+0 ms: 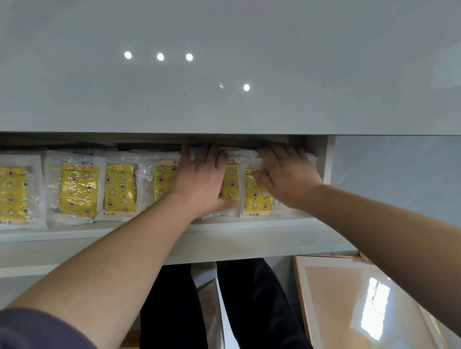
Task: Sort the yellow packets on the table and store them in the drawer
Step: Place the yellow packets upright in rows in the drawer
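Just beneath the glossy grey counter (213, 63), a white drawer (89, 235) is seen pulled out. A row of yellow packets (76, 189) in clear wrappers, printed with stars, moons and flowers, is laid flat inside it from the left end to the right. The left grip (198, 177) is pressed flat, fingers straight, on the packets right of the middle, its fingertips reaching the counter's edge. The right grip (288, 177) is laid on the rightmost packet (255, 197), thumb stretched over the yellow face and fingers bent at the far edge; whether that edge is held cannot be told. One packet (232, 187) is glimpsed between the two grips. Round spots of light (160, 56) are mirrored in the counter. Dark trousers (176, 320) and a framed peach panel (362, 302) are seen below the drawer.
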### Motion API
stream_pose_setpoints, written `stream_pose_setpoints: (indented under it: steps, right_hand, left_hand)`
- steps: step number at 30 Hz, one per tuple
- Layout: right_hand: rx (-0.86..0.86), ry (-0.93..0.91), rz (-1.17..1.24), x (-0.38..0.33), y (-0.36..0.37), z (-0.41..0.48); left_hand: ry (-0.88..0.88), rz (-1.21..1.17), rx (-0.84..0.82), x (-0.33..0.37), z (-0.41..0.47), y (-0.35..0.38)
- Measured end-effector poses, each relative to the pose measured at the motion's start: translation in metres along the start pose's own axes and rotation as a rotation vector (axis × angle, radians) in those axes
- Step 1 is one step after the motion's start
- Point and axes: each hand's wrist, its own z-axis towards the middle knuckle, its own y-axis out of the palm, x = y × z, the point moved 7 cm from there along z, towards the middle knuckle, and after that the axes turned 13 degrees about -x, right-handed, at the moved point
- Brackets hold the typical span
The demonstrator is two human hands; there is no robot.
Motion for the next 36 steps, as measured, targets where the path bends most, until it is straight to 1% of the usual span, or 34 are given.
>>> stream_pose_setpoints:
  steps: [3,5,9,13,18,20,23,26,30,32,34,36]
  right_hand:
    - [-0.033,0.001,0.037,0.004,-0.006,0.004]
    - [-0.045,0.018,0.076,0.006,-0.008,0.006]
    - [-0.022,0.014,0.063,0.003,-0.005,0.005]
    - [-0.012,0.015,0.059,0.003,-0.004,0.004]
    - [-0.052,-0.005,0.065,0.006,-0.003,0.004]
    - [-0.073,-0.001,0.110,0.010,-0.005,0.005]
    - [-0.079,0.072,0.177,0.023,-0.005,0.007]
    - [-0.037,0.125,0.170,0.031,-0.002,0.006]
    - [-0.011,0.107,0.161,0.029,0.004,0.000]
    - [-0.023,0.096,0.173,0.031,0.004,0.001]
    - [-0.041,0.078,0.169,0.031,0.004,0.003]
    - [-0.050,0.049,0.136,0.029,0.004,0.004]
  left_hand:
    - [0.056,-0.178,0.033,-0.001,0.007,-0.012]
    - [0.058,-0.241,0.052,-0.002,0.012,-0.019]
    - [0.084,-0.213,0.044,0.004,0.015,-0.018]
    - [0.090,-0.238,0.044,0.005,0.012,-0.014]
    - [0.100,-0.286,0.000,0.003,0.015,-0.017]
    - [0.080,-0.317,-0.006,-0.001,0.018,-0.020]
    - [0.023,-0.361,0.000,-0.005,0.022,-0.024]
    - [0.003,-0.304,0.013,-0.004,0.022,-0.025]
    - [-0.017,-0.251,0.051,-0.004,0.016,-0.020]
    - [-0.030,-0.237,0.110,-0.002,0.015,-0.023]
    - [0.011,-0.235,0.151,0.008,0.015,-0.026]
    - [0.068,-0.203,0.146,0.021,0.018,-0.022]
